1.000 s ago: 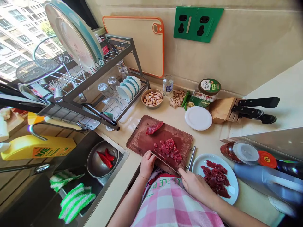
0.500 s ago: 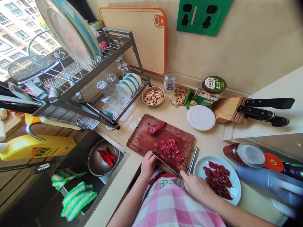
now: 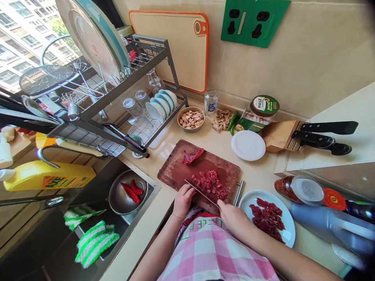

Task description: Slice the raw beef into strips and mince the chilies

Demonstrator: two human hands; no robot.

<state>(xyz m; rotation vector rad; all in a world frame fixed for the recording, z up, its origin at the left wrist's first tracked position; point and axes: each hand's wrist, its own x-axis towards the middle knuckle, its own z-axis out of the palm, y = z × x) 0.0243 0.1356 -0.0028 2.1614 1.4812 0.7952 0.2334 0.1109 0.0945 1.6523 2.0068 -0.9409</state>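
Note:
My right hand point(image 3: 231, 215) is closed around the handle of a kitchen knife point(image 3: 203, 193), its blade slanting up to the left over the near part of a brown cutting board point(image 3: 172, 164). Curled fingers of my left hand point(image 3: 182, 201) press together at the blade's near side, close to its tip; whether they grip anything is hidden. Just beyond the blade lies a heap of chopped raw red meat point(image 3: 212, 181). A larger uncut piece of meat point(image 3: 192, 156) rests farther back on the board. Right of the board, a pale plate point(image 3: 288, 230) holds sliced dark-red meat point(image 3: 268, 218).
Left is a sink with a metal bowl point(image 3: 115, 195) of red chillies and green-striped cloths point(image 3: 95, 244). A dish rack point(image 3: 129, 84) stands behind it. Along the wall are a garlic bowl point(image 3: 191, 128), ginger point(image 3: 222, 120), a white plate point(image 3: 248, 145) and a knife block point(image 3: 279, 134). Bottles point(image 3: 328, 224) lie right.
The knife has shifted slightly up and left, its tip now farther past my left fingers. Both hands moved a little away from my body. The view has turned slightly.

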